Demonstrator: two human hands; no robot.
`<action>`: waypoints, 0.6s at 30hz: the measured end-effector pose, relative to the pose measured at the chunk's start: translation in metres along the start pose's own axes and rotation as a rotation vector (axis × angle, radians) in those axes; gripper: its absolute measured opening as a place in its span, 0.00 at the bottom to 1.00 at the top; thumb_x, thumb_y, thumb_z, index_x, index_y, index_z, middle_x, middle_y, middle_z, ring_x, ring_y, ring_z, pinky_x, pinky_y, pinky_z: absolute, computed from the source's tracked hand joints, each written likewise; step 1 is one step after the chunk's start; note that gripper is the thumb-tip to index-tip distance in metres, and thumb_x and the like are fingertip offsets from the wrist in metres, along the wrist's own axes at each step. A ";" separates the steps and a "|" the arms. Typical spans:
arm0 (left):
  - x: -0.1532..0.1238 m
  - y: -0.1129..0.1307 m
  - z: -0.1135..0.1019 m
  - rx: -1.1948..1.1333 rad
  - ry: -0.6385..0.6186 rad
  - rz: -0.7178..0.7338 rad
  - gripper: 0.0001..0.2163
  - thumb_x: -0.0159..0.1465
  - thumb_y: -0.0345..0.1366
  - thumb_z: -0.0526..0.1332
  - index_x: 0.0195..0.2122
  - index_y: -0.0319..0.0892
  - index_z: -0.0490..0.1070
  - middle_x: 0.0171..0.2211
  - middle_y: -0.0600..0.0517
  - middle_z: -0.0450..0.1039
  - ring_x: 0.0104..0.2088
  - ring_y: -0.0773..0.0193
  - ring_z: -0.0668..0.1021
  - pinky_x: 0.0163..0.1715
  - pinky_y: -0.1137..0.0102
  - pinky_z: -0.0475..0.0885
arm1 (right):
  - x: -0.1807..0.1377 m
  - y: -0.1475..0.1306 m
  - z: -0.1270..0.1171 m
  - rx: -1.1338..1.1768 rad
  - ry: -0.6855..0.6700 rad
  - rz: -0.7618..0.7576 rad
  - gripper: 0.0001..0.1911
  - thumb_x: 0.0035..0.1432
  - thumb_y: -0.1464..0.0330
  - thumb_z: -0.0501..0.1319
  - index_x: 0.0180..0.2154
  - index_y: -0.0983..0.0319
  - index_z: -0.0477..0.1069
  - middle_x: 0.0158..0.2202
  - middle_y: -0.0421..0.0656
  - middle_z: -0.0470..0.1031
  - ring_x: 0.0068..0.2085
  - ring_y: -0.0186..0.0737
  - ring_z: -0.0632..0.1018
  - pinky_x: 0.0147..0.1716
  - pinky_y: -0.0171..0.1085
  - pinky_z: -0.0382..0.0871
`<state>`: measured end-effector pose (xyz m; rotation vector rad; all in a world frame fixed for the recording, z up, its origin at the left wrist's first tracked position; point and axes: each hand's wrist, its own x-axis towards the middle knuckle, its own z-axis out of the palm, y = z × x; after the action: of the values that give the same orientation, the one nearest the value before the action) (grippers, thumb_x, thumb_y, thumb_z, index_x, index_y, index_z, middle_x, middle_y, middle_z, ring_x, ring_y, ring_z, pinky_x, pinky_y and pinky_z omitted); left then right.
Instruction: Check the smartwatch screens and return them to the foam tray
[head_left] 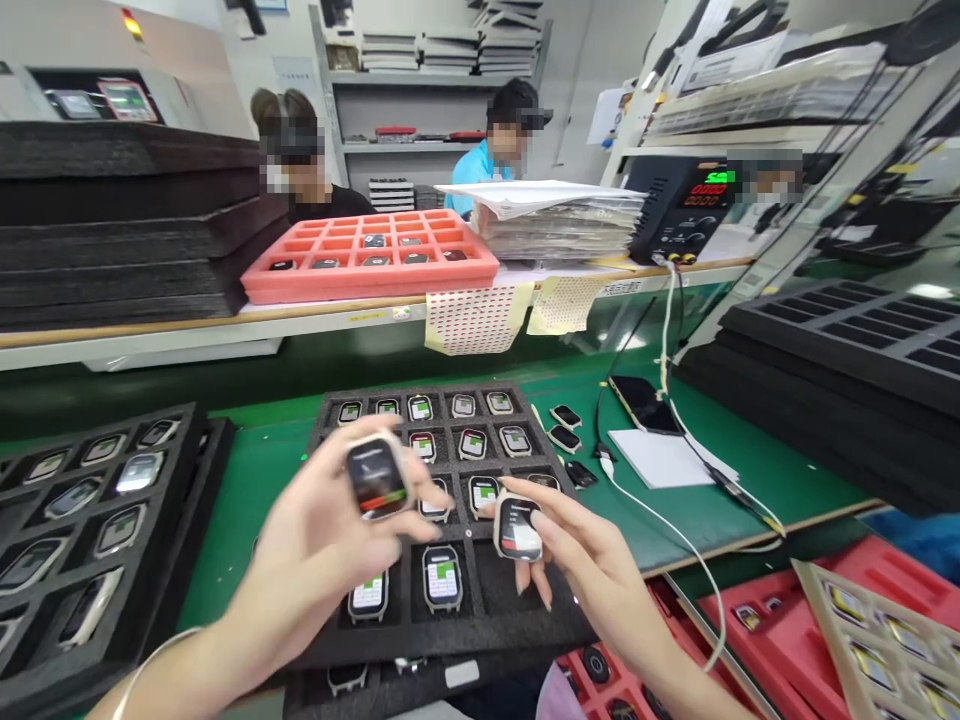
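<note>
My left hand (322, 510) grips a smartwatch body (376, 474) without a strap, its lit screen facing me with a red and green strip at the bottom. In my right hand (577, 540) is a second smartwatch body (517, 528), pinched between thumb and fingers, its screen showing lines of text and a red patch. Both are held over a black foam tray (495, 625) whose compartments hold several more watches with lit screens, such as one watch (442, 578) near the front. Just left of my right hand, a watch (484, 494) lies in its compartment, partly covered.
Another black foam tray (169, 500) of watches stands at left. Two small watches (565, 416), a phone (645, 404), white paper (664, 458) and a white cable (660, 525) lie at right. A red foam tray (360, 280) and a power supply (679, 210) occupy the shelf; two people sit beyond.
</note>
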<state>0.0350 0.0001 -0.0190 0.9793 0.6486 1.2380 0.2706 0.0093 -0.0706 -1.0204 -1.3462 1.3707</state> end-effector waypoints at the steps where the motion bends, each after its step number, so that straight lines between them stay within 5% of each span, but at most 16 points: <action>1: 0.010 -0.004 0.002 -0.006 -0.033 -0.018 0.26 0.54 0.29 0.69 0.53 0.44 0.64 0.41 0.47 0.73 0.40 0.55 0.78 0.40 0.62 0.75 | 0.000 0.001 -0.001 0.004 0.017 -0.001 0.18 0.63 0.61 0.57 0.53 0.60 0.69 0.38 0.49 0.78 0.23 0.35 0.76 0.16 0.32 0.68; 5: 0.033 -0.026 0.004 0.014 -0.075 -0.069 0.23 0.58 0.29 0.66 0.53 0.41 0.63 0.35 0.48 0.73 0.36 0.59 0.78 0.36 0.65 0.76 | 0.001 0.004 -0.005 0.004 0.015 -0.005 0.20 0.62 0.60 0.58 0.53 0.62 0.69 0.27 0.45 0.77 0.21 0.36 0.75 0.16 0.32 0.67; 11: 0.031 -0.035 -0.003 -0.024 -0.176 -0.047 0.23 0.58 0.29 0.64 0.55 0.42 0.62 0.40 0.46 0.73 0.43 0.55 0.76 0.45 0.60 0.74 | 0.000 0.005 -0.010 -0.032 0.003 0.003 0.21 0.63 0.60 0.57 0.54 0.63 0.67 0.26 0.46 0.77 0.20 0.37 0.74 0.17 0.34 0.67; 18: 0.029 -0.035 0.000 0.029 -0.138 -0.060 0.24 0.60 0.30 0.64 0.57 0.42 0.61 0.40 0.46 0.73 0.40 0.57 0.77 0.42 0.62 0.75 | 0.000 0.005 -0.008 -0.025 -0.005 0.007 0.21 0.63 0.60 0.57 0.54 0.62 0.67 0.24 0.44 0.76 0.21 0.38 0.74 0.17 0.34 0.67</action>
<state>0.0585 0.0274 -0.0466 1.0523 0.5847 1.1004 0.2786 0.0112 -0.0756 -1.0400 -1.3678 1.3660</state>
